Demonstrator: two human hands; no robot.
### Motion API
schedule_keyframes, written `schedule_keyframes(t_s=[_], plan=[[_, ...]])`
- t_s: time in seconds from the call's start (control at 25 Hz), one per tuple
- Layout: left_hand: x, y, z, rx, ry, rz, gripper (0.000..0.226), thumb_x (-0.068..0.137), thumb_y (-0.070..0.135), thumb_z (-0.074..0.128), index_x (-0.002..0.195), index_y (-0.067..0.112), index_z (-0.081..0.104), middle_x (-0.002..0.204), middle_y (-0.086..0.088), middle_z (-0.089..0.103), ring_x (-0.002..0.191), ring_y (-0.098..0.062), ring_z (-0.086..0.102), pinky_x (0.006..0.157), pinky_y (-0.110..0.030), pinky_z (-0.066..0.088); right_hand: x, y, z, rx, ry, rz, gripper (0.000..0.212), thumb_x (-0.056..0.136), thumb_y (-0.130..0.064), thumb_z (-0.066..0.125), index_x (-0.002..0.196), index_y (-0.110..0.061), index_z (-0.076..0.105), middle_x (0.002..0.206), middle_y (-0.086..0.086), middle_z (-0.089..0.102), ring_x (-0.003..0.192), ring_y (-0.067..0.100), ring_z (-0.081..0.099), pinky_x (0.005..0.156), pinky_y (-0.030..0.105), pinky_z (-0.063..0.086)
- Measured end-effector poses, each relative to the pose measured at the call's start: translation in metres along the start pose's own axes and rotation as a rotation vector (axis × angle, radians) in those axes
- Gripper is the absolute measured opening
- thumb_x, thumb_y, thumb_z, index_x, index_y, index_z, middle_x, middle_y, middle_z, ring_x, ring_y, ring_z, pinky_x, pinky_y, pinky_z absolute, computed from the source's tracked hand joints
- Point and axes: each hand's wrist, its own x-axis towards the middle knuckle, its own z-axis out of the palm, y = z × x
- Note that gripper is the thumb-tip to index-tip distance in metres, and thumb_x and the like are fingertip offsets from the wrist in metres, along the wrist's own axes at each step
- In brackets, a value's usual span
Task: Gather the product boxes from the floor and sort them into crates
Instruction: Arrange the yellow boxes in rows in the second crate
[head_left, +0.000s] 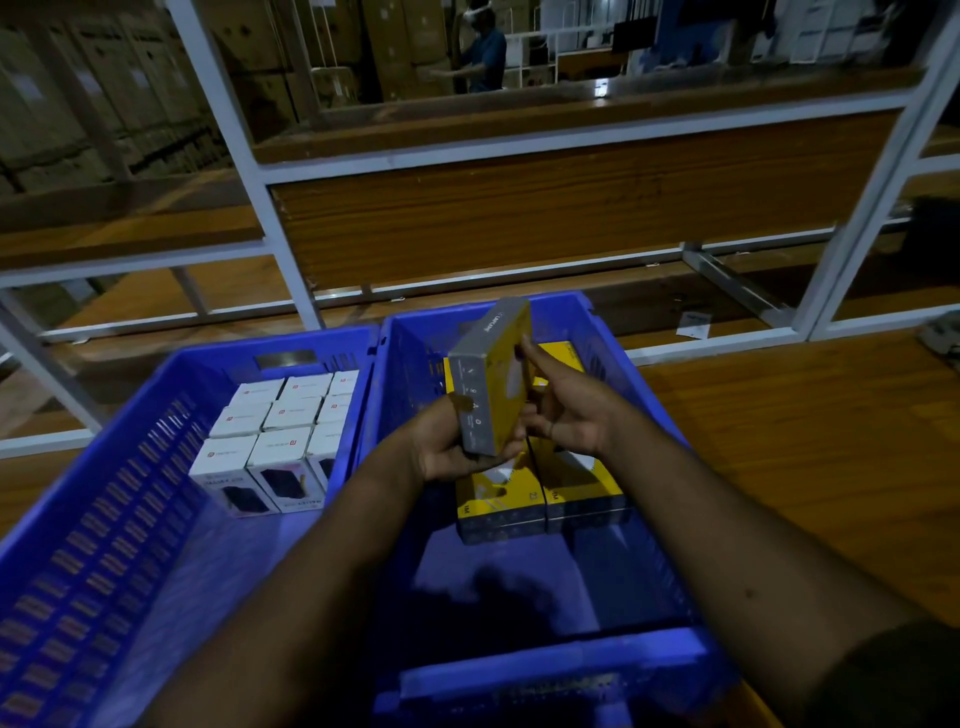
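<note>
Both my hands hold a yellow-and-grey product box (493, 374) tilted upright over the right blue crate (613, 332). My left hand (447, 441) grips its lower grey edge from below. My right hand (566, 410) holds its yellow face, thumb along the side. Under it, more yellow boxes (576, 483) lie flat in the far part of that crate. The left blue crate (130, 467) holds several white boxes (280, 431) packed in rows at its far end.
The crates sit side by side on a wooden floor (805, 447). A white metal rack frame (291, 249) with wooden shelves stands just behind them. A paper scrap (695, 323) lies under the rack. A person (485, 49) stands far back.
</note>
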Motion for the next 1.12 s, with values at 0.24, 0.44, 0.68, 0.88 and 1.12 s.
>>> schedule_keyframes(t_s=[0.24,0.44,0.68,0.88,1.12], plan=[[0.004,0.010,-0.015,0.117,0.115,0.043,0.043,0.103,0.043,0.042,0.092,0.011,0.068,0.082,-0.009,0.073,0.070,-0.022,0.070,0.061,-0.030,0.057,0.009,-0.004,-0.010,0.032,0.260,-0.118,0.038,0.092,-0.027,0.065,0.124,-0.009,0.060,0.115,0.019,0.068,0.097,0.035,0.068,0.078,0.051,0.056],[0.009,0.001,-0.008,0.413,0.107,0.065,0.065,0.084,0.046,0.072,0.133,0.006,0.056,0.122,-0.008,0.066,0.099,-0.023,0.068,0.092,-0.047,0.056,0.014,0.001,-0.017,-0.141,0.651,-0.131,0.042,0.089,-0.022,0.069,0.125,-0.005,0.057,0.122,0.020,0.064,0.108,0.037,0.062,0.092,0.048,0.052],[0.024,-0.030,0.023,0.471,0.178,0.026,0.030,0.096,0.013,0.062,0.125,0.004,0.057,0.124,-0.011,0.062,0.104,-0.027,0.060,0.093,-0.053,0.054,0.003,-0.018,-0.025,-0.268,0.716,-0.242,0.034,0.094,-0.018,0.049,0.118,0.003,0.060,0.076,0.002,0.054,0.062,0.016,0.050,0.070,0.031,0.043],[0.039,-0.047,0.041,0.579,0.284,0.046,0.014,0.099,0.012,0.058,0.090,0.003,0.052,0.075,-0.012,0.048,0.060,-0.022,0.050,0.047,-0.027,0.051,0.005,-0.022,-0.023,-0.281,0.770,-0.230,0.035,0.100,-0.026,0.045,0.117,0.001,0.060,0.075,0.005,0.053,0.068,0.021,0.052,0.058,0.029,0.041],[0.049,-0.056,0.036,1.012,0.338,0.235,0.035,0.090,0.014,0.065,0.061,0.018,0.047,0.064,-0.018,0.059,0.055,-0.028,0.056,0.058,-0.029,0.041,0.011,-0.017,-0.025,-0.543,0.800,-0.191,0.025,0.094,-0.020,0.053,0.109,-0.002,0.061,0.098,0.015,0.061,0.084,0.028,0.056,0.067,0.033,0.042]])
